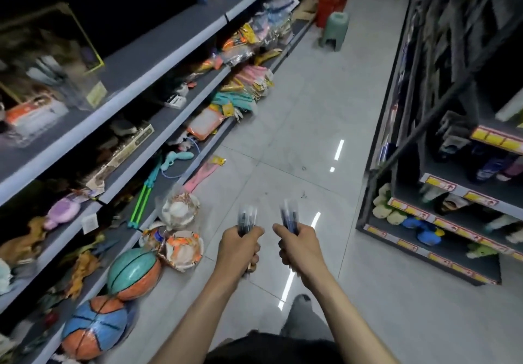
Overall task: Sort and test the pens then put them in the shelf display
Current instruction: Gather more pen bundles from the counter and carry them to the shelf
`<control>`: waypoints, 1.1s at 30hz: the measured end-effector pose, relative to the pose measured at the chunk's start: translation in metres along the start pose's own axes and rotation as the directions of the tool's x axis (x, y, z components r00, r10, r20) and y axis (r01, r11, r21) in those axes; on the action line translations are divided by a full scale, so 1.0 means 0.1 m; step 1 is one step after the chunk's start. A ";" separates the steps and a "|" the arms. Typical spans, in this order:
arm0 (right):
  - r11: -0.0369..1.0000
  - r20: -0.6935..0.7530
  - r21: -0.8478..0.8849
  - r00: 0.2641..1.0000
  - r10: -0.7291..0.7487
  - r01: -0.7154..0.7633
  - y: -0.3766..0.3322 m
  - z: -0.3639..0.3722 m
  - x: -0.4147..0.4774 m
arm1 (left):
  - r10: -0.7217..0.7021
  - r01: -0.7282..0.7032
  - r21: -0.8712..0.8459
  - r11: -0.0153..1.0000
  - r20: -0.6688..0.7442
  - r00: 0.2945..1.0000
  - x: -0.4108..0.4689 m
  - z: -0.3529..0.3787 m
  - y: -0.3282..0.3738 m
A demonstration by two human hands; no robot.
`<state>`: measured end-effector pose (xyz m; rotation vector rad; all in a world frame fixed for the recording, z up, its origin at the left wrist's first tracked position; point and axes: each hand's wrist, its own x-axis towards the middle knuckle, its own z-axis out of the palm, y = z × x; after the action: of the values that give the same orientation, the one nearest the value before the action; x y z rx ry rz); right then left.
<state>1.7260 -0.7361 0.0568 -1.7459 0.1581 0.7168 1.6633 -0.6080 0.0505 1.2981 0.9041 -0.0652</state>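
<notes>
The left grip [240, 246] is squeezing one bundle of dark, possibly blue plastic pens [247, 218], the right grip [300, 246] another bundle [290, 215]; any slackening is risking pens scattering across the pale tiled floor [311, 109].

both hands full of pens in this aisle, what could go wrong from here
1. The left hand and right hand each grip a bundle of pens, so one could slip out with no hand free to catch it.
2. A pink packet and wrapped balls lie on the floor nearby; a step might catch them.
</notes>
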 end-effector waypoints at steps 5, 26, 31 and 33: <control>0.998 0.112 -0.050 0.993 -0.034 0.040 -0.59 -0.01 1.05 | -0.005 0.000 -0.048 0.999 -0.102 0.995 0.85 0.22 0.53; 0.919 0.543 -0.319 0.839 -0.023 0.232 -2.72 1.53 3.85 | -0.030 -0.149 -0.294 0.944 -0.528 0.849 3.23 -0.38 2.38; 0.916 0.588 -0.316 0.809 -0.016 0.248 -3.06 2.41 4.18 | -0.026 -0.218 -0.346 0.913 -0.582 0.813 3.70 -1.13 2.80; 0.914 0.591 -0.317 0.806 -0.017 0.251 -3.19 2.72 4.34 | -0.029 -0.229 -0.337 0.913 -0.615 0.788 3.85 -1.43 2.94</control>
<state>2.1172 -0.2766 0.0533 -1.7909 -0.5641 1.1999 1.9955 -0.2273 0.0532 0.9798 1.3127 0.6391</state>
